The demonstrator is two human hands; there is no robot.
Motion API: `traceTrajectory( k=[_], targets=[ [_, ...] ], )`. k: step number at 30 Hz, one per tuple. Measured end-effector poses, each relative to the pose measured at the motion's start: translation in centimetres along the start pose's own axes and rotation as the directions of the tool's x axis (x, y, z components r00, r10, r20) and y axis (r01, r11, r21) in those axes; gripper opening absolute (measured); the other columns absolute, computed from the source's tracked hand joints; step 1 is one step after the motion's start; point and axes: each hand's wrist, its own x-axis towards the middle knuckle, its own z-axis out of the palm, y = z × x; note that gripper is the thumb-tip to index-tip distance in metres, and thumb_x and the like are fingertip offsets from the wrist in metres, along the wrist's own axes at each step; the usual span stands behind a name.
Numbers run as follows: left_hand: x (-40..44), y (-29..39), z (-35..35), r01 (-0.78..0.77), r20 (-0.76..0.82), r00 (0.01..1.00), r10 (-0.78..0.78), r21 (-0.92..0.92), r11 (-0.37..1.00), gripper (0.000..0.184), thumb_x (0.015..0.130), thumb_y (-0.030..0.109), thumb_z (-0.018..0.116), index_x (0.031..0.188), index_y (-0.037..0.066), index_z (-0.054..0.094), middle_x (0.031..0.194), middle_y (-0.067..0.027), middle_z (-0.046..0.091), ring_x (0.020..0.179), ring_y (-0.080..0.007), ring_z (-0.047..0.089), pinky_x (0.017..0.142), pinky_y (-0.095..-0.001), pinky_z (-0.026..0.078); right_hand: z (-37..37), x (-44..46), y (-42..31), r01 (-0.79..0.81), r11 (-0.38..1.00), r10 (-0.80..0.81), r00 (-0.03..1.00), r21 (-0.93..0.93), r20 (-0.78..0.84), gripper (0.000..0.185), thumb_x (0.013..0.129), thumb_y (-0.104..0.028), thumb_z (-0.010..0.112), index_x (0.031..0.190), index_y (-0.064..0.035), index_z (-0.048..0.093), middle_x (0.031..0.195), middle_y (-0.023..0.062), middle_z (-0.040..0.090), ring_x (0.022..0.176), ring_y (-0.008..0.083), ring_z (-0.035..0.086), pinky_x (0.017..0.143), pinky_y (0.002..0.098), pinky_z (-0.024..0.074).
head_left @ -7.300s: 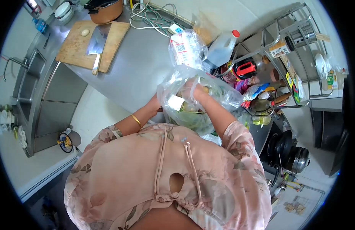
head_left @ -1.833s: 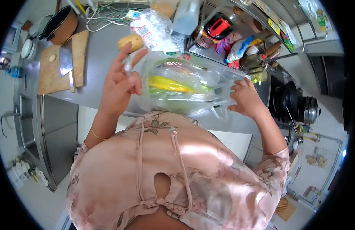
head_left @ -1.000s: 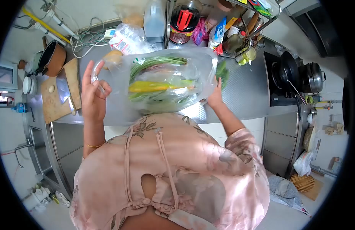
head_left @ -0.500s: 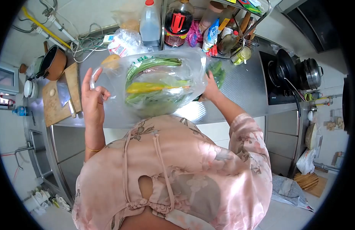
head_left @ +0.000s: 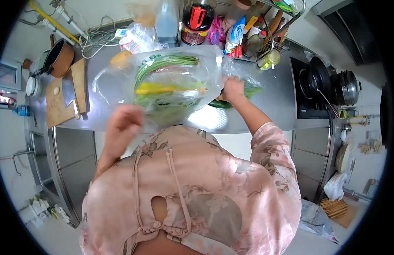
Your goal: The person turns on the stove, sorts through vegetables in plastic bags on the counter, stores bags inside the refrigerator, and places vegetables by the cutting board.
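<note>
A clear plastic bag lies on the counter in front of me, with long green beans and a yellow-green vegetable showing through it. More greens at its near side are blurred by the plastic. My right hand is closed at the bag's right side, on a second clear bag with green vegetables inside. Its fingertips are partly hidden. Near the counter's front edge, my left hand is smeared by motion, apart from the bag; its fingers are unclear.
At left are a cutting board with a cleaver and a brown pot. Bottles and a wire rack stand at the back. The stove holds a black wok on the right.
My left hand has come away from the bag's left handle, moving toward me and right. My right hand has shifted slightly nearer, and the right-hand bag lies flatter on the counter.
</note>
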Motion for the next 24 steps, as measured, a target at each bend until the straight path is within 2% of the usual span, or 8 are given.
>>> traceTrajectory(
  k=[3,7,9,12,15,19,21,24],
  targets=[
    [3.6,-2.1,5.4,0.361,0.533,0.774,-0.343,0.075,0.930,0.035,0.085,0.014,0.060,0.117,0.002,0.051,0.101,-0.0068,0.057,0.093,-0.0152,0.055,0.077,-0.0284,0.047,0.5,-0.5,1.0,0.005,0.998,-0.013,0.994,0.067,0.110,0.067,0.056,-0.041,0.082,0.110,-0.0143,0.054,0.106,0.0123,0.058,0.102,0.0285,0.054,0.079,0.0403,0.0471],
    [9.1,-11.1,10.7,0.870,0.462,0.464,-0.756,-0.078,0.486,0.057,0.086,0.037,0.059,0.129,0.004,0.041,0.125,-0.0116,0.045,0.107,-0.0232,0.051,0.086,-0.0354,0.045,2.7,-2.6,3.3,0.080,0.954,-0.105,0.992,0.288,0.072,0.056,0.060,-0.030,0.080,0.106,-0.0096,0.056,0.109,0.0149,0.056,0.105,0.0315,0.053,0.083,0.0401,0.0470],
    [11.0,-16.5,12.5,0.789,0.371,0.538,-0.757,0.097,0.607,0.065,0.083,0.046,0.061,0.130,0.007,0.038,0.124,-0.0126,0.044,0.110,-0.0250,0.048,0.090,-0.0402,0.043,2.7,-4.4,4.0,0.156,0.929,-0.172,0.985,0.334,0.017,0.057,0.060,-0.025,0.080,0.109,-0.0086,0.056,0.113,0.0165,0.054,0.107,0.0328,0.052,0.086,0.0397,0.0457],
    [12.3,-20.0,16.2,0.924,0.273,0.380,-0.884,-0.140,0.355,0.079,0.078,0.055,0.062,0.134,0.008,0.032,0.129,-0.0165,0.040,0.121,-0.0281,0.040,0.096,-0.0447,0.039,4.1,-5.6,6.1,0.442,0.720,-0.365,0.897,0.536,-0.249,0.068,0.059,-0.025,0.080,0.120,-0.0090,0.053,0.121,0.0190,0.049,0.112,0.0345,0.048,0.093,0.0374,0.0421],
    [12.7,-21.6,18.3,0.868,0.193,0.468,-0.862,-0.284,0.407,0.091,0.075,0.060,0.062,0.139,0.008,0.025,0.135,-0.0187,0.035,0.126,-0.0292,0.036,0.099,-0.0457,0.037,2.6,-5.1,8.8,0.356,0.759,-0.237,0.931,0.545,-0.278,0.078,0.057,-0.025,0.081,0.127,-0.0111,0.048,0.129,0.0193,0.044,0.120,0.0360,0.041,0.097,0.0410,0.0379],
    [12.8,-22.5,18.8,0.772,0.139,0.576,-0.805,-0.417,0.480,0.093,0.076,0.057,0.064,0.139,0.004,0.020,0.136,-0.0202,0.033,0.128,-0.0290,0.034,0.100,-0.0435,0.037,2.8,-2.2,10.9,0.156,0.972,-0.161,0.987,0.173,0.014,0.117,0.048,-0.039,0.085,0.143,-0.0151,0.021,0.142,0.0164,0.028,0.131,0.0348,0.026,0.103,0.0546,0.0241],
    [12.5,-23.2,18.9,0.742,0.115,0.588,-0.801,-0.470,0.477,0.089,0.076,0.053,0.066,0.137,0.003,0.022,0.134,-0.0190,0.034,0.126,-0.0289,0.036,0.099,-0.0428,0.039,3.5,-0.7,10.3,0.297,0.951,-0.307,0.945,0.091,0.116,0.123,0.046,-0.044,0.084,0.144,-0.0152,0.016,0.142,0.0169,0.028,0.132,0.0347,0.025,0.105,0.0523,0.0228],
    [12.8,-23.6,19.1,0.705,0.091,0.597,-0.797,-0.534,0.467,0.086,0.076,0.046,0.070,0.135,0.004,0.024,0.129,-0.0160,0.036,0.122,-0.0284,0.038,0.097,-0.0422,0.040,3.5,1.0,9.4,0.292,0.935,-0.341,0.896,0.201,0.285,0.126,0.045,-0.050,0.082,0.145,-0.0138,0.015,0.141,0.0174,0.029,0.132,0.0342,0.025,0.106,0.0498,0.0224]
  ],
)
